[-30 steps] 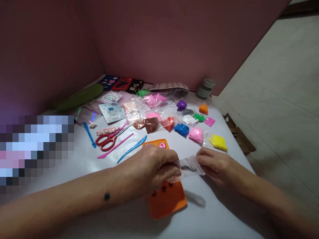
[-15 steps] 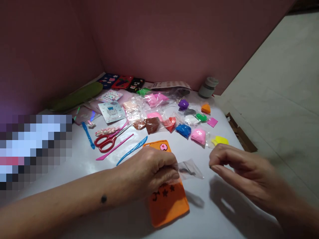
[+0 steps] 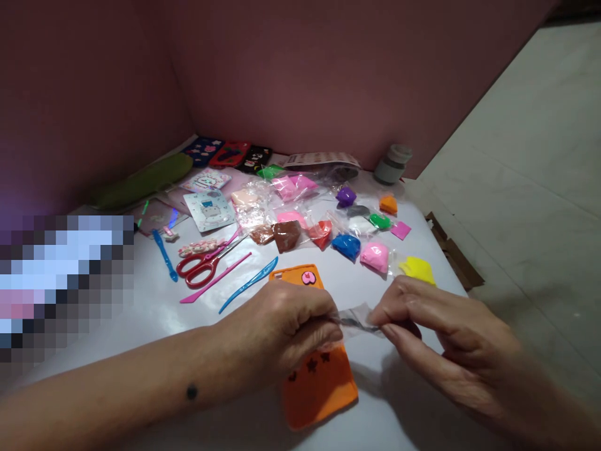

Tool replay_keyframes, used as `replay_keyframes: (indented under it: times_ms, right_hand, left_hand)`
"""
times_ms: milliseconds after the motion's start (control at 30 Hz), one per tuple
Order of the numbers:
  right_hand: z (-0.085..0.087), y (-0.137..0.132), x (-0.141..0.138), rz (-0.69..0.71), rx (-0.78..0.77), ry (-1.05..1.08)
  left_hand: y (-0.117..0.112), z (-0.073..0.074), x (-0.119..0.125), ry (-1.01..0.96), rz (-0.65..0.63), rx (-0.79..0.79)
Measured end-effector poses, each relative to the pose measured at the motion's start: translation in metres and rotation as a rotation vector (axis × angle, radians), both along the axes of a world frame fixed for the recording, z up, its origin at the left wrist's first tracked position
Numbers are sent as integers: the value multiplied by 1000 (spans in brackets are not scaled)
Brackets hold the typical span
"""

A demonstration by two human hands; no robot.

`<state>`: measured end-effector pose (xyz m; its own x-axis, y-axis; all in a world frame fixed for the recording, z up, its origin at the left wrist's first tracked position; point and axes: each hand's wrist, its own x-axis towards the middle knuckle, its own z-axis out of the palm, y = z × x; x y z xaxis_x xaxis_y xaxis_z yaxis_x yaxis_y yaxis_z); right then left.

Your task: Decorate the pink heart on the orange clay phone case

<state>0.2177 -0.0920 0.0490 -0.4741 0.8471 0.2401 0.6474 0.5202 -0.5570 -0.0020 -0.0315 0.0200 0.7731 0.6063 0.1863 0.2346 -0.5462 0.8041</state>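
Note:
A small clear plastic bag (image 3: 354, 316) with something dark inside is stretched between my two hands. My left hand (image 3: 300, 319) is closed on its left end, thumb and fingers pressed together. At its right end, the thumb and forefinger of my right hand (image 3: 436, 332) pinch the bag. Below my left hand lies an orange phone case (image 3: 323, 394) on the white table. It carries a pink round decoration near the top and dark star shapes lower down; my left hand hides its middle.
Red-handled scissors (image 3: 201, 269), a pink modelling tool (image 3: 218, 279) and a blue modelling tool (image 3: 248, 285) lie to the left. Bagged coloured clay lumps, including blue (image 3: 346, 246) and yellow (image 3: 419, 269), spread behind. A jar (image 3: 393, 164) stands at the back right, near the pink wall (image 3: 291, 75).
My right hand has moved left and taken hold of the bag's free end. My left hand keeps its grip, nearly in place.

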Motion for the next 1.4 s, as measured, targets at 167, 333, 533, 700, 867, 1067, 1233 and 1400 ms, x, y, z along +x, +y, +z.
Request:
replay_keyframes:
  times_ms: [167,333,533,700,867,1067,1233,1400]
  right_hand:
    - [8,-2,0,42,-11,35]
    - [6,2,-4,35,128,-25]
    - [3,-1,-6,-13,207,-47]
    - [2,-5,-7,-93,208,-18]
    - [5,-7,-4,-89,193,-15]
    - [3,-10,-3,-79,135,69]
    - [2,-9,-4,-47,206,-47]
    - [5,-7,-5,13,195,-92]
  left_hand:
    - [-3,6,0,-14,35,4]
    - [-2,9,1,-4,41,-42]
    - [-3,10,-2,21,30,-87]
    - [-5,11,-2,31,37,-97]
    - [-7,11,-2,-5,20,-69]
    - [-7,10,-3,-26,-1,-97]
    - [-7,11,-3,-3,2,-101]
    - [-7,13,-3,-17,-1,-131]
